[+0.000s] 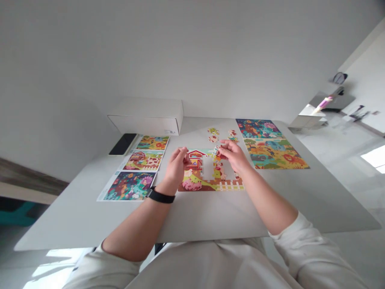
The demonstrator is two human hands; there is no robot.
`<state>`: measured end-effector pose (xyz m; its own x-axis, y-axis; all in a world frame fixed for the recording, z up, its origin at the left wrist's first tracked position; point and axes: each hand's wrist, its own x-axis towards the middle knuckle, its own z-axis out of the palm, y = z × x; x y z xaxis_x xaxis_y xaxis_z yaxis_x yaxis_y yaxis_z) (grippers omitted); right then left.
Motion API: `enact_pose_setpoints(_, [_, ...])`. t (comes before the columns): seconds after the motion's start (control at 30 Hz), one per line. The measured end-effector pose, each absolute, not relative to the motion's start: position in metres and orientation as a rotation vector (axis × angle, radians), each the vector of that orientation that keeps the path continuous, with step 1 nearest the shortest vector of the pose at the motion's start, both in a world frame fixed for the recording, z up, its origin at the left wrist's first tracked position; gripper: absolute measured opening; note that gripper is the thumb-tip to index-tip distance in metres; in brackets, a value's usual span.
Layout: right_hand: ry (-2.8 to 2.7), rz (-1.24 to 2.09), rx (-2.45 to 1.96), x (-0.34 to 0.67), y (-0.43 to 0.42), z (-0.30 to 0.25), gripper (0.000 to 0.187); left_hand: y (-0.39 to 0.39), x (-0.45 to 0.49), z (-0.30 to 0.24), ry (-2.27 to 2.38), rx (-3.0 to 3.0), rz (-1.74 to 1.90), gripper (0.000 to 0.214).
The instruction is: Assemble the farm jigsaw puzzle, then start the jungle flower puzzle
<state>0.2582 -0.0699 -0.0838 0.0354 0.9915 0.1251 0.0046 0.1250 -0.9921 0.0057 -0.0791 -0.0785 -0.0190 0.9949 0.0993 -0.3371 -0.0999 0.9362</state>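
Note:
A partly assembled farm jigsaw puzzle [207, 187] lies on the table in front of me, with a red barn, a pink pig and a white fence. Bare table shows through gaps in its middle and right. Between the thumb and fingers of my right hand [235, 155] is a small puzzle piece [215, 150], held above the puzzle's upper edge. My left hand [177, 163] is closed beside the barn at the upper left; what its curled fingers hold, if anything, is hidden. Several loose pieces [213, 131] lie just beyond the puzzle.
On the left, a printed picture sheet [122, 166] lies near a dark phone [123, 144] and a white box [144, 123] against the wall. Two finished puzzles, a dark one [259, 128] and a yellow animal scene [275, 153], occupy the right side of the table [216, 220].

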Motion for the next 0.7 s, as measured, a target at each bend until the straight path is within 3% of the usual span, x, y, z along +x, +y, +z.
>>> enact_pose_setpoints(0.37, [-1.527, 1.181, -1.07, 0.222, -0.099, -0.099, 0.051, -0.085, 0.017, -0.085, 0.905, 1.507, 0.942, 0.041])
enact_pose_setpoints(0.7, [-1.517, 1.085, -1.147, 0.231, -0.1, -0.094, 0.044, -0.085, 0.015, -0.081, 0.966, 1.184, 1.137, 0.059])
